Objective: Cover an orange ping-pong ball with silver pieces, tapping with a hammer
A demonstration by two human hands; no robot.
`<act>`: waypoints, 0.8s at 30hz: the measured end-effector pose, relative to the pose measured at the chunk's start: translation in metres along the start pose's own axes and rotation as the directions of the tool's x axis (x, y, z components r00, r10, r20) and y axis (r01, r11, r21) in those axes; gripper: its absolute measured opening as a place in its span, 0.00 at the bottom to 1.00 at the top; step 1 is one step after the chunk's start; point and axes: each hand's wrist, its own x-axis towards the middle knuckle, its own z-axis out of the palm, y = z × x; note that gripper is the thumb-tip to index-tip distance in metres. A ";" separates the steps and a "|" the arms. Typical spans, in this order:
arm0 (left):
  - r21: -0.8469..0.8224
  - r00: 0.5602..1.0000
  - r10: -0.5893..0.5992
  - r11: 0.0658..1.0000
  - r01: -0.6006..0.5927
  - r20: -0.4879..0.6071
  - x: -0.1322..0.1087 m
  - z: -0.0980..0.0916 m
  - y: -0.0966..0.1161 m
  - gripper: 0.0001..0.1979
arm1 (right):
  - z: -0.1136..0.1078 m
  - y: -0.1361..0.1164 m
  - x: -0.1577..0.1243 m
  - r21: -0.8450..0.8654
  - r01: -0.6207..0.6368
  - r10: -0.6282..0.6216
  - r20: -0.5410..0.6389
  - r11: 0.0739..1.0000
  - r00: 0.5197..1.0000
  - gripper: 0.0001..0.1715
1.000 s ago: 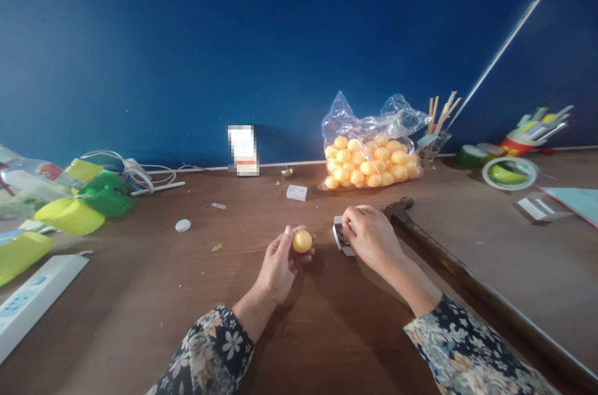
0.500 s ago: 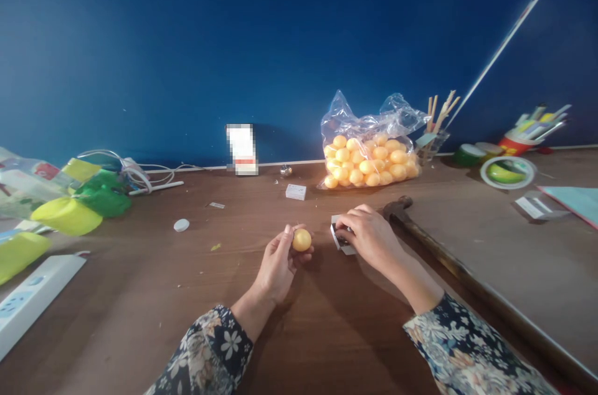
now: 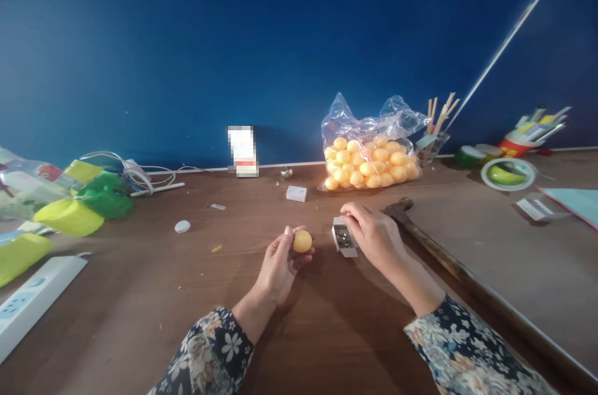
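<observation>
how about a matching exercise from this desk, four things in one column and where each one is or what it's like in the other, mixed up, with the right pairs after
Things
1. single yellow ball
2. small open box
3. clear plastic bag
4. white power strip

Places and states
A. at the left edge of the picture
B. standing near the blue wall, with many balls inside
C. held in the left hand
D. on the table by the fingers of the right hand, small shiny pieces showing inside

Right pairs: 1-C, 2-D, 3-B, 4-A

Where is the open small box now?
In the head view, right of centre: the open box lies between the held yellow ball and the right hand.
</observation>
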 end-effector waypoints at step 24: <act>-0.027 0.999 0.016 1.000 -0.015 0.050 -0.001 -0.004 -0.003 0.16 | 0.003 -0.035 -0.005 0.815 -0.567 0.271 0.522 0.122 0.809 0.16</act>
